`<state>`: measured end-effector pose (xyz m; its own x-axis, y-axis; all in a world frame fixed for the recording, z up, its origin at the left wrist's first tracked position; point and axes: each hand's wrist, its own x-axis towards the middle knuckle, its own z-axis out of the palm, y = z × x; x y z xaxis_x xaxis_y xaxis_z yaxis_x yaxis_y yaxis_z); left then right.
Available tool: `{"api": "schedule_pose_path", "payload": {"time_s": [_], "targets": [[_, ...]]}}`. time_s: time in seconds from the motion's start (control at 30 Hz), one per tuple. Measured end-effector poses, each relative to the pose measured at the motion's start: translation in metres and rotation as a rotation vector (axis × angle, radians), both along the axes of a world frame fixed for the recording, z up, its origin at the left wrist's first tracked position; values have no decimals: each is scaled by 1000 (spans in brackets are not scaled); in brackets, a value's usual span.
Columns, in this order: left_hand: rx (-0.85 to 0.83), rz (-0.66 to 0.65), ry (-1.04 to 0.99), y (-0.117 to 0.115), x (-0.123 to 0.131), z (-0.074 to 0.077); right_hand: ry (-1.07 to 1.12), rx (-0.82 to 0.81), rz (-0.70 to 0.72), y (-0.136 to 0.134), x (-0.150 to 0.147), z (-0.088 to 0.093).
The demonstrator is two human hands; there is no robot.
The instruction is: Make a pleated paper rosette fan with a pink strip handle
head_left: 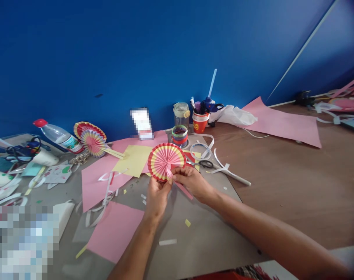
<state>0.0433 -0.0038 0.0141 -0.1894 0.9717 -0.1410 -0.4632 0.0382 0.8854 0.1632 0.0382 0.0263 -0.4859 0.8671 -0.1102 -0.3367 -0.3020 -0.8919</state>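
Paper pleats in pink, yellow and red make up the fan point(166, 160), a nearly full disc held upright just above the tabletop point(296, 186), mid-view before the blue wall. Its folds radiate from a hub low on the disc. Colour bands ring it, with a red rim outermost, and a wedge at the lower right looks unclosed. A pink strip point(183, 189) slants down to the right from the hub, under the right hand point(192, 182). The left hand point(156, 196) has its grip clenched on the fan's bottom edge near the hub. The right hand's grip is pinched on the free end of the pleats beside the gap, thumb on top. The likeliest trouble, as I judge it, is the pleats springing apart: folded paper pushes back, so a slackened pinch on either side would let the disc fall open. Pulling the end too hard could tear the thin paper at the hub or flatten the creases. The strip may also slip askew, since I cannot tell whether it is fixed to the fan. Scissors point(205, 164) lie just behind the right hand, near loose white strips that could snag a sweeping wrist. Farther left lie a yellow sheet point(133, 159), a second fan point(91, 140) and a bottle point(58, 137). A red cup point(200, 121) stands at the wall.
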Motion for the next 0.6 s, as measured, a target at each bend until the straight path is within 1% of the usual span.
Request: {"api": "schedule_pose_path", "payload": {"time_s": [0.07, 0.17, 0.27, 0.37, 0.47, 0.6], "targets": [[20, 0, 105, 1, 0, 1, -1, -47, -1, 0, 0, 0], [23, 52, 267, 2, -3, -1, -50, -157, -30, 0, 1, 0], [30, 117, 457, 2, -6, -6, -66, -262, -40, 1, 2, 0], [48, 193, 630, 3, -7, -12, -54, -374, -3, 4, 3, -1], [85, 237, 760, 4, -8, -16, 27, -451, 54, 6, 4, -5], [119, 248, 869, 7, -12, -19, 168, -514, 132, 6, 6, -4]]}}
